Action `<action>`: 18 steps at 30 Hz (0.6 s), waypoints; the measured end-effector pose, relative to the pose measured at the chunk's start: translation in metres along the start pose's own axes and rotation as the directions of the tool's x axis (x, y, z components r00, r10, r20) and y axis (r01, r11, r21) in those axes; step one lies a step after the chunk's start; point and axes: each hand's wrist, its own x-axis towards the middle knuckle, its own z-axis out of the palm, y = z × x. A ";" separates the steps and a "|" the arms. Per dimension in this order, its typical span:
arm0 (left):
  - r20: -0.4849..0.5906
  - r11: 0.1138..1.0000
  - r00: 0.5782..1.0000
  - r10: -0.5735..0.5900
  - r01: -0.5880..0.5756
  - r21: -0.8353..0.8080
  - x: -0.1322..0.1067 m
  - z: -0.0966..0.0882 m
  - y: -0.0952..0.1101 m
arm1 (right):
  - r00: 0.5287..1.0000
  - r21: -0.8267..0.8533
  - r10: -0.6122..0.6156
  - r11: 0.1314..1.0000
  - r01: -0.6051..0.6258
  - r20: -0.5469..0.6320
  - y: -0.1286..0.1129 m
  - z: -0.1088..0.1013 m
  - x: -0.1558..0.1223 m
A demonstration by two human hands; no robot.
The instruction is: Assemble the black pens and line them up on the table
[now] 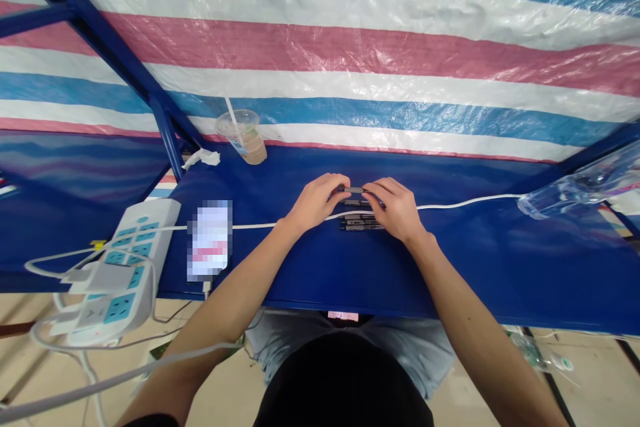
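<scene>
My left hand (pixel 320 200) pinches one end of a dark, slim pen (pixel 355 190), held level above the blue shelf. At its other end, the fingers of my right hand (pixel 395 205) are closed on it too. Just below lies a group of several black pens (pixel 356 222), partly covered by my right hand. Another dark piece shows between the held pen and this group, too small to make out well. A white cable (pixel 460 202) runs across the shelf, passing over the pens and under my hands.
The blue shelf (pixel 320 273) carries a phone (pixel 210 240), a white power strip (pixel 150 233) with plugs and cables, a plastic drink cup (pixel 247 140) with a straw, a crumpled tissue (pixel 203 158) and a clear bottle (pixel 565 190). Striped sheeting (pixel 350 47) hangs behind.
</scene>
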 end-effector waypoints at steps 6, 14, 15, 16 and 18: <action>-0.019 1.000 1.000 0.015 -0.015 0.001 0.001 -0.002 -0.001 | 0.999 0.009 -0.005 1.000 0.004 0.032 0.000 0.001 0.000; 0.042 0.997 0.998 0.055 -0.058 0.058 0.002 0.001 -0.002 | 0.999 0.020 -0.018 1.000 0.018 0.028 -0.004 0.000 0.001; 0.046 0.997 0.997 0.057 -0.059 0.057 0.002 0.001 -0.001 | 0.999 0.022 -0.016 1.000 0.016 0.027 -0.003 0.000 0.001; 0.044 0.997 0.998 0.053 -0.055 0.056 0.002 0.001 -0.001 | 1.000 0.024 -0.014 1.000 0.014 0.023 -0.002 0.000 0.000; 0.031 0.998 0.999 0.034 -0.035 0.058 0.002 0.001 0.000 | 1.000 0.027 -0.016 1.000 0.016 0.008 -0.001 0.000 0.000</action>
